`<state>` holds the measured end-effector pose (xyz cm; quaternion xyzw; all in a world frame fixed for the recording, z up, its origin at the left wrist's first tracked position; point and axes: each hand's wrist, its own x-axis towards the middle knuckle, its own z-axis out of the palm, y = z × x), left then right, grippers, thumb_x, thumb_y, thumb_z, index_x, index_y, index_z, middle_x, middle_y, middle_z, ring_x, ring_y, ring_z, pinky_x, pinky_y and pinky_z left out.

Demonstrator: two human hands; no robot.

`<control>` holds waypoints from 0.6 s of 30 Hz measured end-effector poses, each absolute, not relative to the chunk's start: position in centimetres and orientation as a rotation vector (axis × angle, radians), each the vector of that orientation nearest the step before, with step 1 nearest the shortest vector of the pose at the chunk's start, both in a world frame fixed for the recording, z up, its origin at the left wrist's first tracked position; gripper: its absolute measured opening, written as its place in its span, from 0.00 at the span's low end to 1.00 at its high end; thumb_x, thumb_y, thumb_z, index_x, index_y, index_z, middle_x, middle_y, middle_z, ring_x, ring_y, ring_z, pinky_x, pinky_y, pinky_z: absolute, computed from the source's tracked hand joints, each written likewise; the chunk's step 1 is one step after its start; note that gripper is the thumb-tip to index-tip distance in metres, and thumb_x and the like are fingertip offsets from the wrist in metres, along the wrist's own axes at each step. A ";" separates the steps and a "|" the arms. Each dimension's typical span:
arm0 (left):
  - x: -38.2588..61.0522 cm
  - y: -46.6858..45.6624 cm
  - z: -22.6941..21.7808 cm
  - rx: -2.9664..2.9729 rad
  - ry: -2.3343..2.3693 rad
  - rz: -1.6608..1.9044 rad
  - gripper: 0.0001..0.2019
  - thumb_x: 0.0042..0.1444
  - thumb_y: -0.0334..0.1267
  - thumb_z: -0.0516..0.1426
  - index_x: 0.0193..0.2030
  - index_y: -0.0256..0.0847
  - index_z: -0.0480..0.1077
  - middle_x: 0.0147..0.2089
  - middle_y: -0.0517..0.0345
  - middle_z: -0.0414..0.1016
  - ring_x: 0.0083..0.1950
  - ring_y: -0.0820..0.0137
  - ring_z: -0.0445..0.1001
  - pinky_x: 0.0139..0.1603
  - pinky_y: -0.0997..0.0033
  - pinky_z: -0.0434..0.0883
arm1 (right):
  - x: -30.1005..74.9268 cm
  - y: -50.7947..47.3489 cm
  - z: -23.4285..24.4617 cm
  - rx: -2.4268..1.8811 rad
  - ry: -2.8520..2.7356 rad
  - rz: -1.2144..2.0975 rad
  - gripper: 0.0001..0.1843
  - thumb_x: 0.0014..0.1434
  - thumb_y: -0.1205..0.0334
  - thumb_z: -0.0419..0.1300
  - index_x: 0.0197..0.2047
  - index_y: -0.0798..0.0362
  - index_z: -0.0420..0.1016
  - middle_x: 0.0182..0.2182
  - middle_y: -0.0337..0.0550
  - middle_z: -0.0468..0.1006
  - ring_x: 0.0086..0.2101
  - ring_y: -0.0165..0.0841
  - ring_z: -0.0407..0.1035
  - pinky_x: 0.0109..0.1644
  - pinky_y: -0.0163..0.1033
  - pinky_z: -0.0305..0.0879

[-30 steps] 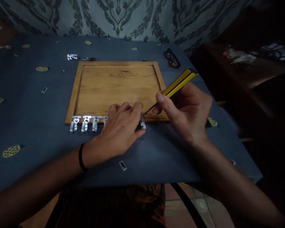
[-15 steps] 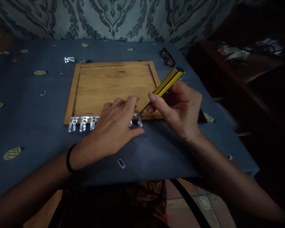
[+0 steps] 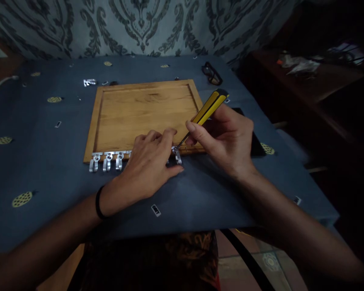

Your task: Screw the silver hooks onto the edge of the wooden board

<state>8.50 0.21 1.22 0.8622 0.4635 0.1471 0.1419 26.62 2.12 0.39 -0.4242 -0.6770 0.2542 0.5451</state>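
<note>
A framed wooden board (image 3: pixel 139 113) lies on the table. Silver metal hooks (image 3: pixel 107 161) line its near edge, several of them showing, others covered by my left hand (image 3: pixel 150 163). That hand rests palm down across the edge, fingers stretched over the wood and thumb out beside the rightmost hook (image 3: pixel 177 157). My right hand (image 3: pixel 226 139) grips a yellow and black screwdriver (image 3: pixel 208 108), held at a slant. Its thin tip meets the top plate of the rightmost hook, where the screw is too small to make out.
Behind the board on the blue patterned tablecloth (image 3: pixel 63 149) lie another loose metal hook piece (image 3: pixel 89 82) and dark-framed glasses (image 3: pixel 211 74). A flat black object (image 3: pixel 257 141) sits partly behind my right hand. A dark wooden surface with a plastic bag (image 3: pixel 300 64) stands at the right.
The screwdriver's handle has turned and leans a little further left, its tip staying at the rightmost hook. My left hand keeps its place on the board. The view has shifted slightly.
</note>
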 end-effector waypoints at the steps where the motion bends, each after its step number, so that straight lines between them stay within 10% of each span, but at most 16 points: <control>1: 8.5 0.2 1.2 2.488 1.340 0.424 0.33 0.55 0.42 0.70 0.62 0.36 0.59 0.54 0.49 0.79 0.60 0.53 0.71 0.58 0.52 0.67 | 26.6 2.1 0.4 -1.009 -1.605 0.604 0.16 0.56 0.49 0.73 0.32 0.48 0.73 0.25 0.33 0.74 0.22 0.28 0.73 0.24 0.34 0.69; 18: 8.8 0.5 1.4 2.412 1.369 0.415 0.31 0.56 0.40 0.70 0.61 0.37 0.59 0.54 0.50 0.80 0.60 0.53 0.72 0.59 0.51 0.65 | 26.7 1.8 0.7 -1.029 -1.588 0.599 0.13 0.55 0.51 0.74 0.32 0.46 0.75 0.25 0.33 0.75 0.21 0.29 0.73 0.24 0.36 0.69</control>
